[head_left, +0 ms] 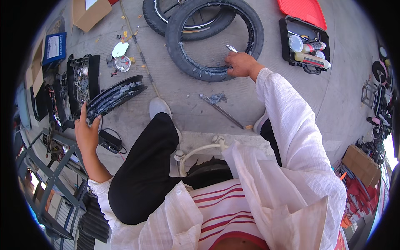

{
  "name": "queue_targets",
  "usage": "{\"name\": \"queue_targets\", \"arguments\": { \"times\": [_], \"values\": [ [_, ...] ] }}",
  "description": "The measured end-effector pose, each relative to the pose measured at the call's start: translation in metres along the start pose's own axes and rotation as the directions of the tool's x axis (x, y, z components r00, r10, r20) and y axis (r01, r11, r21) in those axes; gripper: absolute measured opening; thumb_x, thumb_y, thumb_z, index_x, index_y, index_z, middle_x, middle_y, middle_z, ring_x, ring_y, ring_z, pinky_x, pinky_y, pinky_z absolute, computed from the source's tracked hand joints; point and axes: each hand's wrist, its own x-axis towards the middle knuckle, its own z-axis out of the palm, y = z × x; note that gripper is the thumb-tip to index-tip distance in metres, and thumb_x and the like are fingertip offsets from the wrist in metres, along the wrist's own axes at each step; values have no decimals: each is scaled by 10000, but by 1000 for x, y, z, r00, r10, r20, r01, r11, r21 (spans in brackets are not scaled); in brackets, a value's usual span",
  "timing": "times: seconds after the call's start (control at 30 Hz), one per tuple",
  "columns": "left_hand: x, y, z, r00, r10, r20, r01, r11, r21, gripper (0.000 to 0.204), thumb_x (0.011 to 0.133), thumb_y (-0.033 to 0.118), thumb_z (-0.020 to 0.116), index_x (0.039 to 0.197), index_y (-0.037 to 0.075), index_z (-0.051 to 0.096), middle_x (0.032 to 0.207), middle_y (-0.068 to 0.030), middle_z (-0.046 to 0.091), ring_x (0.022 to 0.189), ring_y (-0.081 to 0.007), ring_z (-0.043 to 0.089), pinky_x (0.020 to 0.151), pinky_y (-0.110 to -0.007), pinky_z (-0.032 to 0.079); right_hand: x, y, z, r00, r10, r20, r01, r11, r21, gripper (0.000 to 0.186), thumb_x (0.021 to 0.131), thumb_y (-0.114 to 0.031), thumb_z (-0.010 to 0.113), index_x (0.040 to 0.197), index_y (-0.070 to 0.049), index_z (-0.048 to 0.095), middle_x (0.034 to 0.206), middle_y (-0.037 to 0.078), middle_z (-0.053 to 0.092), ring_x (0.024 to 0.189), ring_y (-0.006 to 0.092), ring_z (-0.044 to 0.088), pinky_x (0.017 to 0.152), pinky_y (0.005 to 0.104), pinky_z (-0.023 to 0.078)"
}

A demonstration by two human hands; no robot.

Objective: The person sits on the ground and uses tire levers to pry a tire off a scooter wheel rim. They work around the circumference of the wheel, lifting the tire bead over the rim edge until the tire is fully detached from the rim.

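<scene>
My left hand [86, 135] pinches the near end of a curved black tyre piece [135, 85], whose hollow is smeared with grey sticky paste. My right hand [243, 64] is closed at the near inner edge of a black tyre [175, 50] lying on the ground. A short silver tool [231, 48] sticks out of the right fist; its kind and working end are hidden. Grey residue clings along the inside of this tyre. Behind it, partly overlapped, lies a wheel [155, 23] with a tyre and shiny rim.
A long metal bar [223, 111] lies by my feet beside a grey paste lump [218, 98]. An open black toolbox [306, 64] with bottles stands right. Left are a parts bin [96, 71], a blue box [54, 48], a cardboard box [89, 14] and a metal frame [48, 175].
</scene>
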Motion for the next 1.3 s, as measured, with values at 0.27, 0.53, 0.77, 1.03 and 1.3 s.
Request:
{"name": "queue_targets", "arguments": {
  "times": [0.27,0.53,0.77,1.03,1.3],
  "values": [
    [-1,-2,4,999,18,-37,-16,999,39,656,835,311,780,1440,248,534,1097,-221,596,1027,-362,591,924,-434,461,-19,-61,-5,966,-105,-235,102,995,-22,237,836,-293,668,923,-72,671,889,89,669,912,301,669,763,465,513],
    [9,14,6,995,18,-94,-28,995,-100,618,846,376,763,1364,88,587,1295,-223,611,1205,-372,582,1016,-418,453,-56,-100,134,984,-23,-176,9,997,-80,186,878,-113,588,1061,-77,584,1113,124,584,995,318,645,788,432,556],
    [12,17,1,996,-88,31,92,977,-195,689,893,379,719,1458,61,485,1312,-247,601,1230,-347,584,1037,-384,435,-43,-107,160,998,-44,-47,37,988,-150,113,891,-114,564,993,-70,583,1045,115,609,996,304,638,798,423,556],
    [13,15,10,998,9,58,21,870,-492,700,914,301,706,1484,9,423,1363,-249,585,1260,-287,581,1058,-329,408,-53,-103,59,851,145,-504,28,947,319,206,784,-27,628,985,-63,602,1021,148,595,970,360,611,830,458,514],
    [27,38,11,993,65,-102,-94,945,-313,693,892,448,689,1433,53,512,1213,-249,652,1138,-386,607,982,-417,458,13,-165,-19,752,193,-631,18,950,312,413,798,-62,670,1211,-69,653,1144,181,592,1060,373,572,942,431,469]
  ]
}}
